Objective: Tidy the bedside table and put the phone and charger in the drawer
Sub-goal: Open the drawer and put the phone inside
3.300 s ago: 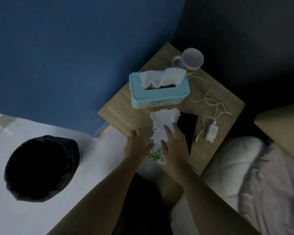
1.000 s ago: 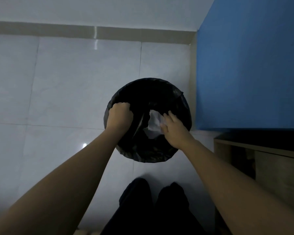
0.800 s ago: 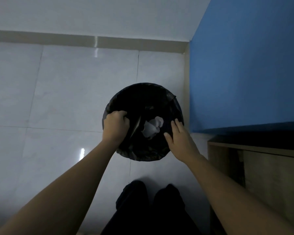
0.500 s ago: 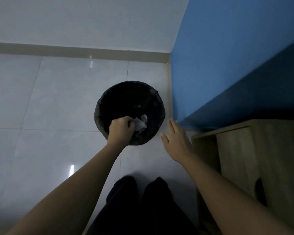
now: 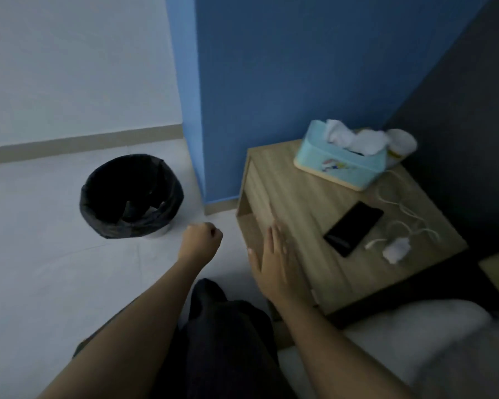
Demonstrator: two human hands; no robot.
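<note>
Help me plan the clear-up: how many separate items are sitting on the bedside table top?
4: tissue box at the back, mug behind it, phone mid-top, charger with its cable beside the phone. The box may hide something.

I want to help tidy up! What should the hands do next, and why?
Probably reach the right hand across to the phone. It lies loose on the bedside table beside the charger, and the hand is open, holding nothing.

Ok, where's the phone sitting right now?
The flat black phone lies on the wooden bedside table, toward its right side, between the light blue tissue box and the white charger plug.
</note>
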